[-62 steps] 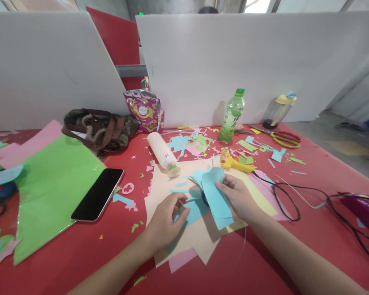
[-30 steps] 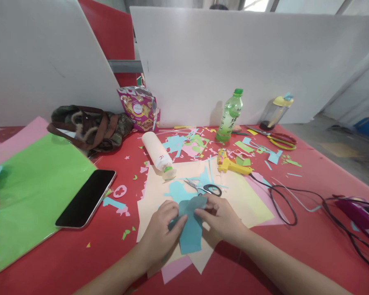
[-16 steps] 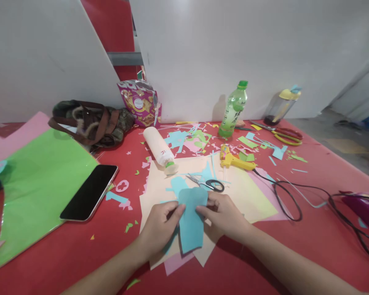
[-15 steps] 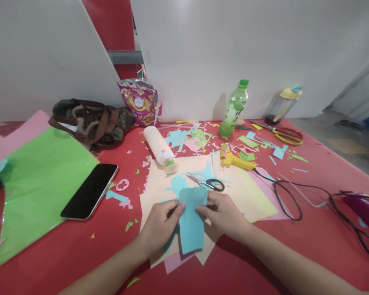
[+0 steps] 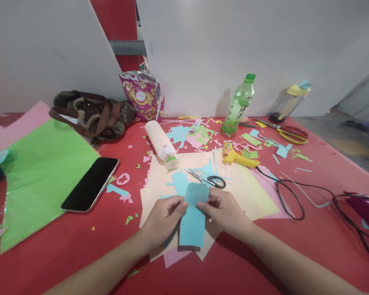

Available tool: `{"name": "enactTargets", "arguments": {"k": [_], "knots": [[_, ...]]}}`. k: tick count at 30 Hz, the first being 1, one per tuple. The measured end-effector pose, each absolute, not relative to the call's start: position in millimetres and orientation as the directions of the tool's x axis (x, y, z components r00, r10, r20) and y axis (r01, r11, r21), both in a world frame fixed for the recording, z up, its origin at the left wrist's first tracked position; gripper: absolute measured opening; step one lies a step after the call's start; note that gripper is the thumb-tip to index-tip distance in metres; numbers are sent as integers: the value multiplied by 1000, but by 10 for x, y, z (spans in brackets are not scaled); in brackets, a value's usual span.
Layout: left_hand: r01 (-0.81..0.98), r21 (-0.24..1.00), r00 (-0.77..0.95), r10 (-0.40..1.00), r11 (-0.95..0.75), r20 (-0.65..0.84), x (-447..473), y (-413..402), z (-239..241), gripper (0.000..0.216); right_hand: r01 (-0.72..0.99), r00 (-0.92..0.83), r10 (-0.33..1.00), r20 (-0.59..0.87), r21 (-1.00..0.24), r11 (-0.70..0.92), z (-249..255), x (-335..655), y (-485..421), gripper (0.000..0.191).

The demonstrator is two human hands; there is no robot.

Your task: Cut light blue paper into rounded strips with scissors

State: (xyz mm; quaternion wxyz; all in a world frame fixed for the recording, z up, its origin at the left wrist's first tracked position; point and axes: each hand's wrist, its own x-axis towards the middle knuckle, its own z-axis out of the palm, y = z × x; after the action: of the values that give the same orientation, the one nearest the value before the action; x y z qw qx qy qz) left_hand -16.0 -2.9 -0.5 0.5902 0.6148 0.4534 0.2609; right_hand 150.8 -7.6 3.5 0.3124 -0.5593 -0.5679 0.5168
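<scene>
A long strip of blue paper [image 5: 193, 221] with a rounded far end is pinched between both hands. My left hand [image 5: 167, 215] grips its left edge, thumb on top and fingers underneath. On the opposite edge, my right hand [image 5: 226, 211] pinches it the same way. Just beyond lie small black-handled scissors [image 5: 209, 179], their blades pointing left. Another rounded blue paper piece [image 5: 180, 183] rests beside them on cream paper sheets [image 5: 162, 196]. A white bottle of glue [image 5: 160, 141] with a green neck lies on its side behind.
A yellow glue gun [image 5: 240, 159] with a black cord sits right of the scissors. Behind it stands a green drink bottle [image 5: 239, 104]. A phone [image 5: 90, 184] lies on green sheets [image 5: 46, 176] at left. Paper scraps, red-yellow scissors [image 5: 292, 134] and a camouflage bag [image 5: 94, 116] are farther back.
The blue strip has straightened and flattened between my hands, its far end tipping slightly right. Both hands keep their pinch. The whole view has shifted a little.
</scene>
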Motion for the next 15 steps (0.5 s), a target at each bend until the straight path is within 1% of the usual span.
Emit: {"name": "enactTargets", "arguments": {"k": [2, 3, 5, 9, 12, 15], "knots": [[238, 969, 502, 845, 71, -186, -140, -37, 32, 21, 300, -121, 971, -206, -940, -162, 48, 1514, -72, 11], [235, 969, 528, 827, 77, -194, -129, -41, 51, 19, 290, -96, 974, -203, -942, -168, 56, 1520, -70, 10], [254, 963, 528, 820, 93, -219, -114, -45, 80, 18, 273, -71, 976, -204, -946, -177, 72, 1535, -64, 11], [310, 947, 441, 870, 82, -220, -134, -17, 87, 17, 236, -20, 983, -181, -956, -171, 76, 1578, -33, 12], [387, 921, 383, 903, 34, -194, -176, 24, 78, 17, 198, 52, 992, -115, -972, -123, 53, 1613, 7, 12], [452, 891, 279, 944, 31, -174, -211, 69, 75, 18, 195, 50, 994, -99, -975, -107, 30, 1644, 35, 19]]}}
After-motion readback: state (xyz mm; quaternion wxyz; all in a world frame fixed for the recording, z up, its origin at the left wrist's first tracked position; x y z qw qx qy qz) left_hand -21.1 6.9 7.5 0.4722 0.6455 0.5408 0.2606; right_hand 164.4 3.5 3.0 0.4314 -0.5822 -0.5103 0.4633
